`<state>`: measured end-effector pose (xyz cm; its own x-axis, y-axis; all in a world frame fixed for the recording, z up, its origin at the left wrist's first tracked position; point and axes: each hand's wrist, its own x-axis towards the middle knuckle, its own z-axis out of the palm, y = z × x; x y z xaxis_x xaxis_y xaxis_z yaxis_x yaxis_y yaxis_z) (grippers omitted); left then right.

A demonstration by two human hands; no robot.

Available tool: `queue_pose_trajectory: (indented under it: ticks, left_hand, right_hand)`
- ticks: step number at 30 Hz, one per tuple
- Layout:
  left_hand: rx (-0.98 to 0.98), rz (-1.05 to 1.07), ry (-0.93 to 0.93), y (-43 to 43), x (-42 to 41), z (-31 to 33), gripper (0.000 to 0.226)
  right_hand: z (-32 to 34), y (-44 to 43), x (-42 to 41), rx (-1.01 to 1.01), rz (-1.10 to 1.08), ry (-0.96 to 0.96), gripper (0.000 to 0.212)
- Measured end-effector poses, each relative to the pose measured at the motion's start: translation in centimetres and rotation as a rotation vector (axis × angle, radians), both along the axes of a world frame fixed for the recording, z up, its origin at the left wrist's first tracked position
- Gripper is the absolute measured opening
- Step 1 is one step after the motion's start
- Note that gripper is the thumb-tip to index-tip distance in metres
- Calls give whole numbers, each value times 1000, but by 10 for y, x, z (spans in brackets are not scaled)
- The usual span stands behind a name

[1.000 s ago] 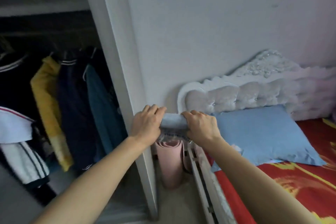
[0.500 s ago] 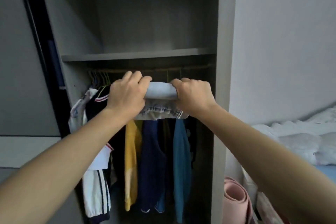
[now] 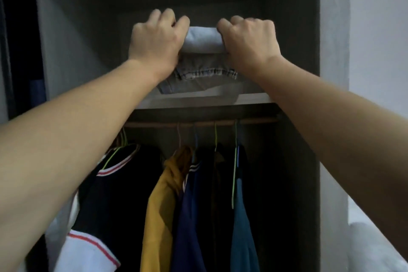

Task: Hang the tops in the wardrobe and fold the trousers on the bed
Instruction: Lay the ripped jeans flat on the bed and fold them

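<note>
Folded light-blue jeans are held up at the wardrobe's upper shelf, their lower layers over the shelf's front edge. My left hand grips the bundle's left end and my right hand grips its right end, fingers curled over the top. Below the shelf a wooden rail carries hung tops: a black one with red-white trim, a mustard one, a navy one and a teal one.
The wardrobe's right side panel stands beside a pale wall. A dark opening and door edge lie at the left. Part of the white bed headboard shows at the lower right.
Both hands have lifted the folded jeans from beside the bed, past the hanging rail, up to the upper shelf. My view has swung left and upward to the wardrobe.
</note>
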<state>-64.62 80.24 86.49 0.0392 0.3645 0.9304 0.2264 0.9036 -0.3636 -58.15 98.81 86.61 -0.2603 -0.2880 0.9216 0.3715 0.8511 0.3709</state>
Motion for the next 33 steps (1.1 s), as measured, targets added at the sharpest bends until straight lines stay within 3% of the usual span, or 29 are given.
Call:
queue_pose_trajectory:
  ticks: [9,16,21,26,29,31,33]
  left_hand:
    - [-71,17,-34,98,-155,25,27]
    - [-193,-66,-104,150,-214,41,33]
    - [-480,-260,-518,166,-231,18,42]
    - [-584,-442,-811,153,-233,18,24]
    - [-604,-534,-1076,141,-232,22,13]
    - [-567,-608,-1189,131,-235,23,21]
    - [-518,-642,-1242,121,-240,23,30]
  right_hand:
    - [30,90,-144,80,-136,-89,28]
    - [37,135,-182,73,-261,-148,32]
    - [13,146,-179,-174,-339,-588,42]
    - [3,142,-167,-318,-250,-634,39]
    - [13,123,-156,-594,-209,-816,43]
    - [20,107,-156,-663,-186,-890,58]
    - [24,90,-161,-574,-184,-898,74]
